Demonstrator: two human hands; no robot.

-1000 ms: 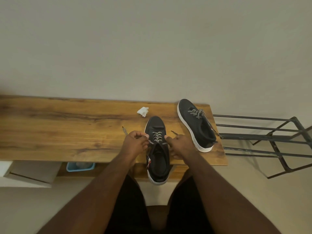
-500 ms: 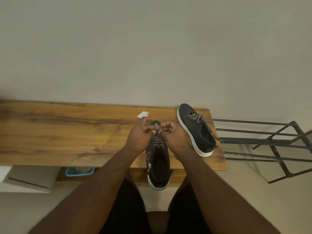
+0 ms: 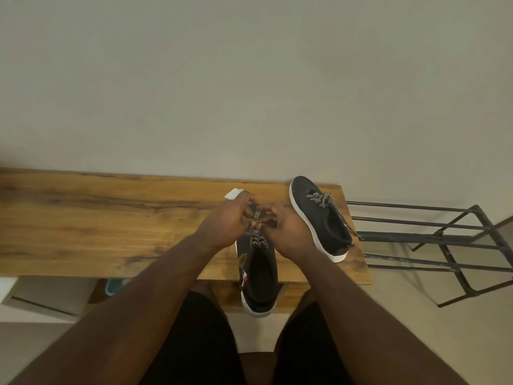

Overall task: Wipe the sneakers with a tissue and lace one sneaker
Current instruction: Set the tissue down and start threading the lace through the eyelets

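**Both hands on the lace, over the near sneaker**

Your left hand [image 3: 224,222] and right hand [image 3: 286,232] meet above the front half of the near sneaker [image 3: 259,276], fingers curled inward toward each other. Between them runs the black-and-white patterned lace [image 3: 256,218]; each hand appears to pinch a strand of it, though the exact fingertip contact is partly hidden by your knuckles. Just below your hands, toward you, the lace is already crossed over the tongue. The sneaker itself is black with a white sole, lying toe away from you, its heel hanging over the near edge of the wooden table [image 3: 97,223] above your lap.

The second sneaker [image 3: 319,218] sits to the right, just beside your right hand, angled with its toe toward the wall and its heel near the table's right end. Its own lace is crossed over the upper, with a loose end trailing off toward the heel.

The white tissue [image 3: 233,193] lies on the table just beyond your left hand, partly covered by your fingers.

Under the table on the left, a corner of a blue container [image 3: 112,287] shows; you cannot tell what is in it. A black metal rack [image 3: 444,237] stands off the table's right end, near the second sneaker's heel.
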